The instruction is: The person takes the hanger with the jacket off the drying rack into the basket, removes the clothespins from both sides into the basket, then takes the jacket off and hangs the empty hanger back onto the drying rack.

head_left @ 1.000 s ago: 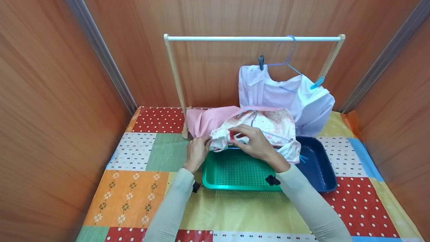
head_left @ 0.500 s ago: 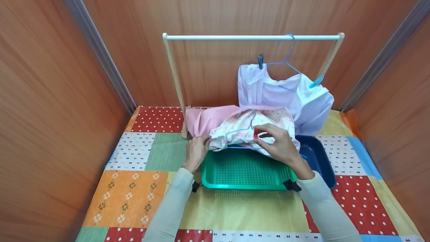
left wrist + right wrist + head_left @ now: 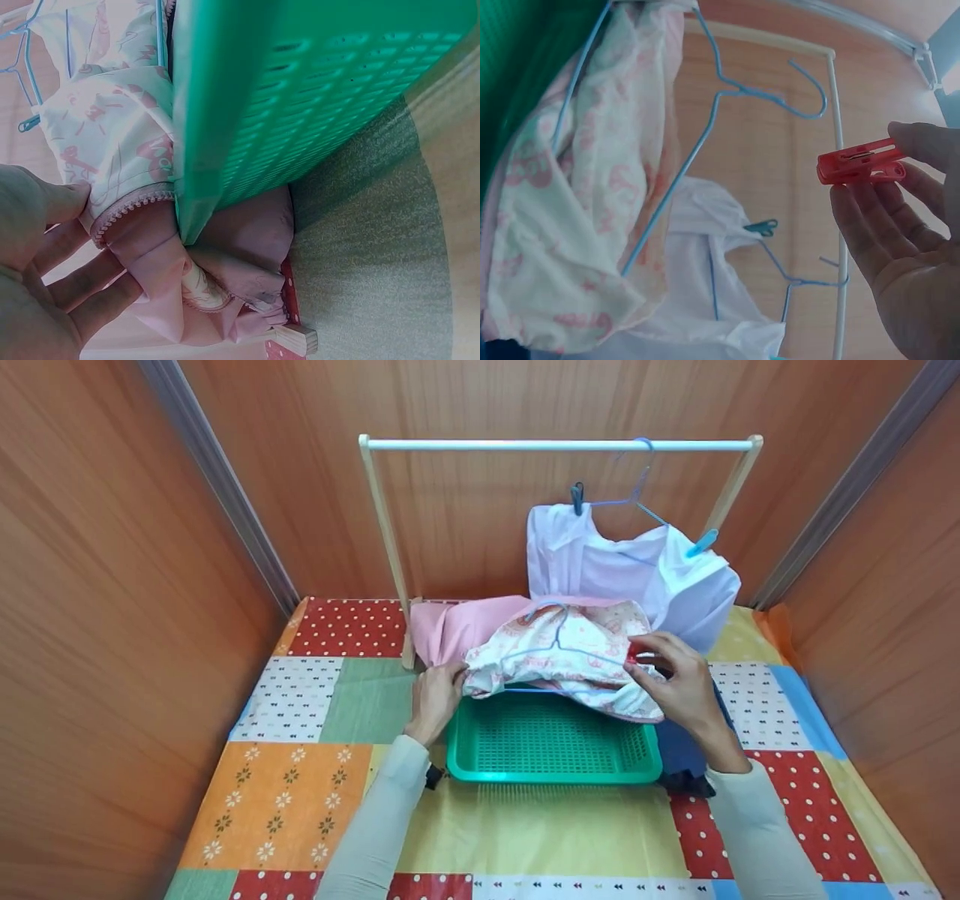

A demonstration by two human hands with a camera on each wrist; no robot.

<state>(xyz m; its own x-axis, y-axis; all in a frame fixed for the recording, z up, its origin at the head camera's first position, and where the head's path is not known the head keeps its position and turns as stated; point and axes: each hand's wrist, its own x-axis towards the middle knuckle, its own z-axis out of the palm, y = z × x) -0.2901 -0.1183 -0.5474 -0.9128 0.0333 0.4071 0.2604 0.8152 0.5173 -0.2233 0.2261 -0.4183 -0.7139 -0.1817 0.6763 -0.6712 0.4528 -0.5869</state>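
Observation:
A white garment with pink print lies over the back of the green basket, with a blue wire hanger at its neck. At the garment's left end, my left hand pinches a sleeve cuff; in the left wrist view the thumb presses on the lace-edged opening and the other fingers lie behind it. My right hand pinches a red clothespin between thumb and fingertips, close to the garment's right shoulder. The right wrist view shows the clothespin apart from the cloth.
The green basket stands in front, with a navy tray partly hidden at its right. Behind, a rack carries a white shirt on a hanger, with a dark clothespin and a blue one. Pink cloth lies at back left.
My right hand has moved right along the garment with the red clothespin, from near the left sleeve to the right shoulder. The left hand keeps its grip on the cuff.

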